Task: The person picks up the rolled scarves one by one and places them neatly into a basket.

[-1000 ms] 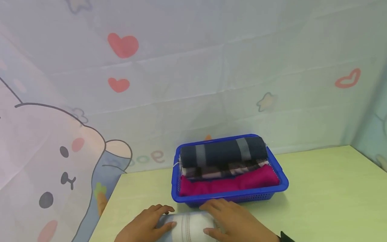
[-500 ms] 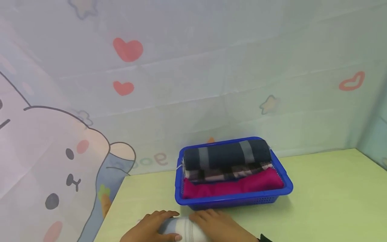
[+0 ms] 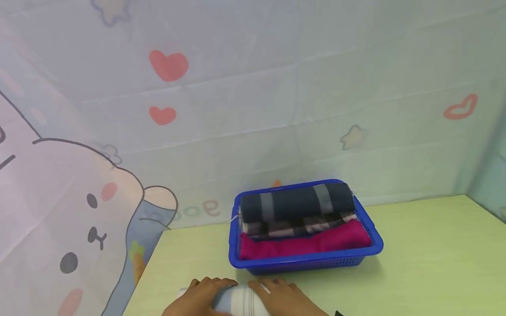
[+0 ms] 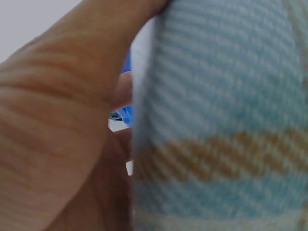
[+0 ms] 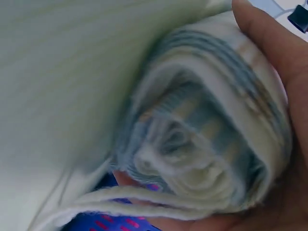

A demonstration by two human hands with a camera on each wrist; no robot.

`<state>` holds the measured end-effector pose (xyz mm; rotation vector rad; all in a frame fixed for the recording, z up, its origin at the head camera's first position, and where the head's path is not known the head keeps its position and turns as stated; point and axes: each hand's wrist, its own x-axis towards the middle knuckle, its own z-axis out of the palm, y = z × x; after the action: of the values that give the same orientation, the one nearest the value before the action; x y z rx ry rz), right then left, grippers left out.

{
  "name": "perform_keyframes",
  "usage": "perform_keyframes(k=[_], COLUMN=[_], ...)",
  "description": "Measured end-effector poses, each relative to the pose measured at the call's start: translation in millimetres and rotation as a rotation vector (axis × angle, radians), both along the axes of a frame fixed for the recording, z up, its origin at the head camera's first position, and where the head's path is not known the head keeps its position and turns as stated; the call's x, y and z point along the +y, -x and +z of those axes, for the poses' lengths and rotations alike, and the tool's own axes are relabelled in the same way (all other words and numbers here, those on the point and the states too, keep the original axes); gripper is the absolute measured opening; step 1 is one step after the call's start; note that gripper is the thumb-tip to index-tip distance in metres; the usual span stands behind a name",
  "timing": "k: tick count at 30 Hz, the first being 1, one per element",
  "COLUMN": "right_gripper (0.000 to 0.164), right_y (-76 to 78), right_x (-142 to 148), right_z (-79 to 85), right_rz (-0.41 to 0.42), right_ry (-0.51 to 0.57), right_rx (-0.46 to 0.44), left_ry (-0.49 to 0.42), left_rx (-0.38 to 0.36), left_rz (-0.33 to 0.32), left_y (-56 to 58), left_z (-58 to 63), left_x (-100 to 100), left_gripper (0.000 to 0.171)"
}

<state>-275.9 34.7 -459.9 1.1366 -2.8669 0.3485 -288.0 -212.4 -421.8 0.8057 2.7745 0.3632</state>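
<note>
A rolled scarf (image 3: 242, 301), white and light blue with thin brown stripes, lies on the table at the bottom edge of the head view. My left hand (image 3: 197, 299) grips its left part, fingers over the far side; the left wrist view shows the weave (image 4: 221, 96) close up beside the palm. Around the right part curls my right hand (image 3: 285, 299). The right wrist view reveals the spiral end of the roll (image 5: 192, 144), held between thumb and fingers, with long white fringe strands (image 5: 130, 199) trailing from it. The roll's near side is cut off in the head view.
Behind the hands stands a blue plastic basket (image 3: 308, 260). It holds a dark navy roll with grey bands (image 3: 294, 204), a brown-and-white checked cloth (image 3: 284, 228) and a magenta roll (image 3: 304, 245). A printed curtain (image 3: 257, 109) hangs behind the pale yellow table (image 3: 427, 254).
My right hand has shifted left along the roll, closer to my left hand, and the roll sits slightly lower in view. The basket appears a little lower and further right as the head view shifts.
</note>
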Motion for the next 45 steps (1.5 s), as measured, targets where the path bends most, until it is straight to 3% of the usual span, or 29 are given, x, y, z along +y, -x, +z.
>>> perform_keyframes(k=[8, 17, 24, 29, 45], right_gripper=[0.091, 0.1, 0.094, 0.092, 0.093], right_y=[-0.8, -1.2, 4.9, 6.7, 6.8], right_x=[3.1, 7.0, 13.9, 18.4, 24.6], right_z=[-1.7, -1.2, 0.4, 1.9, 7.3], right_rz=[0.008, -0.028, -0.017, -0.023, -0.048], right_ry=[0.016, 0.046, 0.085, 0.116, 0.081], right_rx=[-0.033, -0.148, -0.209, -0.263, -0.302], left_ry=[0.007, 0.014, 0.053, 0.118, 0.186], left_rx=[0.025, 0.023, -0.048, -0.113, -0.118], left_rz=[-0.01, -0.015, 0.069, 0.127, 0.142], left_y=[-1.3, -3.8, -3.8, -3.5, 2.1], left_z=[-2.4, -3.4, -3.9, -2.3, -2.5], left_x=[-0.1, -0.3, -3.2, -5.0, -1.1], left_gripper=[0.073, 0.082, 0.09, 0.089, 0.072])
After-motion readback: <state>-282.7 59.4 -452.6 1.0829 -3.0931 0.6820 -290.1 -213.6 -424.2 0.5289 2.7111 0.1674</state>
